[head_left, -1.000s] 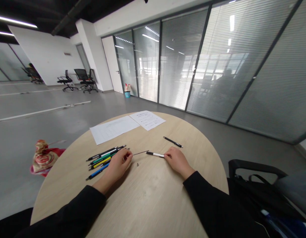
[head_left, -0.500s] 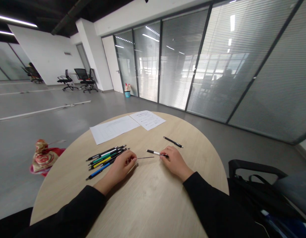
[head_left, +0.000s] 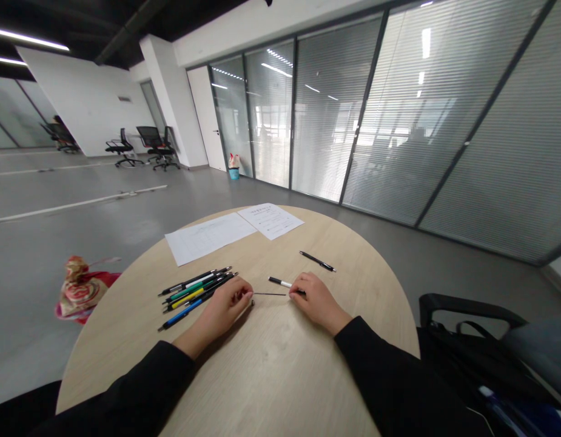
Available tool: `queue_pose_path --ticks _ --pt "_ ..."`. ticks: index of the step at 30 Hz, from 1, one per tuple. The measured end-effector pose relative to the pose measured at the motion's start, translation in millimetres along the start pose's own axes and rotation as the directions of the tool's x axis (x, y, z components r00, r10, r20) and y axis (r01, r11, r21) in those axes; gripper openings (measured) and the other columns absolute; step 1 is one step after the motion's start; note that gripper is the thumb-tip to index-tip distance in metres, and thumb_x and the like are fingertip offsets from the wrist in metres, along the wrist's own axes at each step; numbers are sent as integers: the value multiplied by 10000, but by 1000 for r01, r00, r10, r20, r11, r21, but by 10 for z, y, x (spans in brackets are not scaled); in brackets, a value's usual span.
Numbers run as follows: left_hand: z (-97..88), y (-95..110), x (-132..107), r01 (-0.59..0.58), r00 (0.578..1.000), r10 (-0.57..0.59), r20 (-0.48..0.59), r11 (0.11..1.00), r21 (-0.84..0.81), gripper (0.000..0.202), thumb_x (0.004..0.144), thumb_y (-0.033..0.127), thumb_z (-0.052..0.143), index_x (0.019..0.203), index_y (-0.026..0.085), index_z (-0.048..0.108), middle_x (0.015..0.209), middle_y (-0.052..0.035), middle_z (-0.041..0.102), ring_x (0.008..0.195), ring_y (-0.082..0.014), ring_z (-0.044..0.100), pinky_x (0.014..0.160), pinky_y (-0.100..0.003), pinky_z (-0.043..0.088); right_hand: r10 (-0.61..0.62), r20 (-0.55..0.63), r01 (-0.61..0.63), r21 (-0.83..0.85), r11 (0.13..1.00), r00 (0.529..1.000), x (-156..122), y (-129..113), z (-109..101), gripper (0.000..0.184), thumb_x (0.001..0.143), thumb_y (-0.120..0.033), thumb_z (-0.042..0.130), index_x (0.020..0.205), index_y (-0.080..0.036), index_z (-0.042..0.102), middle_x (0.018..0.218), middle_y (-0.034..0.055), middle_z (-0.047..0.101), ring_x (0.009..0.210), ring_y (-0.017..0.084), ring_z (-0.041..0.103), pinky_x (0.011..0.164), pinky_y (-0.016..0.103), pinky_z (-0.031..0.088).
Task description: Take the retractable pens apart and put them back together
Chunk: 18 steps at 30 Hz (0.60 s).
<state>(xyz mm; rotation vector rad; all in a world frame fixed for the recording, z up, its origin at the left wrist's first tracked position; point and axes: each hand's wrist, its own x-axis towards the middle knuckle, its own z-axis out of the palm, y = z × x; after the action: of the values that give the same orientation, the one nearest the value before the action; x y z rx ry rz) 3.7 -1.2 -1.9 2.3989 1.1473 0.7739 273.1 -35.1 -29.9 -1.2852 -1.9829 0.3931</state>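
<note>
My left hand (head_left: 226, 303) is closed in a pinch on one end of a thin dark rod (head_left: 270, 294), which looks like a pencil lead and points right, just above the tabletop. By the left thumb is a small dark piece (head_left: 252, 302), too small to name. My right hand (head_left: 320, 300) has its fingertips pinched together at the rod's far end; whether they grip it I cannot tell. A black-and-white pen-like stick (head_left: 279, 282) lies beside the right fingers, partly covered by them. Several mechanical pencils, among them a blue one (head_left: 182, 314) and a yellow one (head_left: 185, 298), lie bunched left of my left hand.
A black pen (head_left: 317, 261) lies beyond my right hand on the round wooden table (head_left: 271, 376). Two printed sheets, a wide one (head_left: 210, 238) and a smaller one (head_left: 273, 221), lie at the far edge. A black chair (head_left: 471, 306) stands at the right.
My right hand has moved slightly left and nearer, its fingertips coming to the rod's tip. The rod has shifted slightly right and nearer with my left hand.
</note>
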Motion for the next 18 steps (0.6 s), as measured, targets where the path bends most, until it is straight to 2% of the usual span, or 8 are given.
queue_pose_path --ticks 6,9,15,18 --pt "-8 -109 25 95 994 -88 -69 991 93 190 907 309 483 785 199 578 776 -44 626 697 -209 555 663 -331 433 70 -21 -72 -136 988 997 -13 13 -9 134 855 -78 665 755 -166 684 895 68 628 935 218 543 872 330 431" --pt "-5 -155 26 138 990 -130 -57 971 193 159 884 281 484 761 205 552 777 -53 620 713 -231 574 672 -347 431 89 -28 -93 -210 973 996 -19 19 -4 143 838 -68 655 731 -162 668 887 79 611 934 225 531 858 326 427" --pt "45 -159 -10 96 994 -110 7 894 437 125 905 219 477 796 205 536 868 -78 618 827 -255 607 739 -359 432 85 -4 -83 -292 953 996 -28 24 18 152 813 -55 637 707 -165 642 862 70 596 915 218 514 827 311 409" --pt "54 -133 -17 103 992 -126 12 860 499 115 917 206 475 821 200 539 882 -82 624 837 -257 614 742 -358 431 89 16 -79 -316 946 996 -30 10 17 156 814 -53 627 704 -163 638 865 68 596 923 215 510 827 304 404"
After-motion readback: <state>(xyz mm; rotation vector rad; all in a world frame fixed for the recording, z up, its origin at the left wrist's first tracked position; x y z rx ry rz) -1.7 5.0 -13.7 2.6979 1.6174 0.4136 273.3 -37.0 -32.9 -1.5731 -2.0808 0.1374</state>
